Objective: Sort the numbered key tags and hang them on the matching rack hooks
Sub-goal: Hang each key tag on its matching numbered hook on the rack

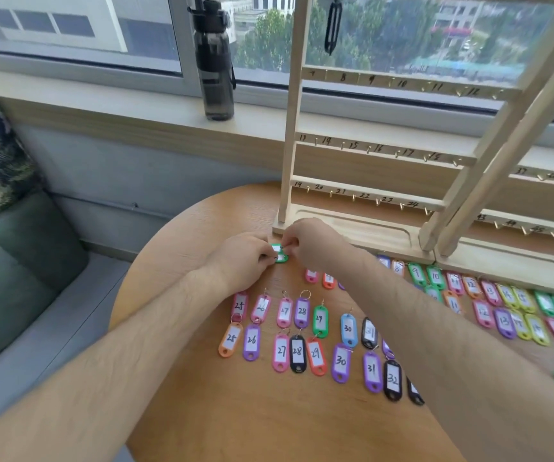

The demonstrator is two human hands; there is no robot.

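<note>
Reaching forward with forearms converging, the left hand [242, 258] and right hand [312, 241] pinch a green key tag [280, 253] between curled fingers. They meet above the table [202, 395], just before the rack [352, 228].

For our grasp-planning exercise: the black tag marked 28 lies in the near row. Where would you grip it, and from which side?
Probably its near, slotted end, approached from the person's side: black tag 28 lies flat, with pink 27 and red 29 close beside its long edges.
</note>
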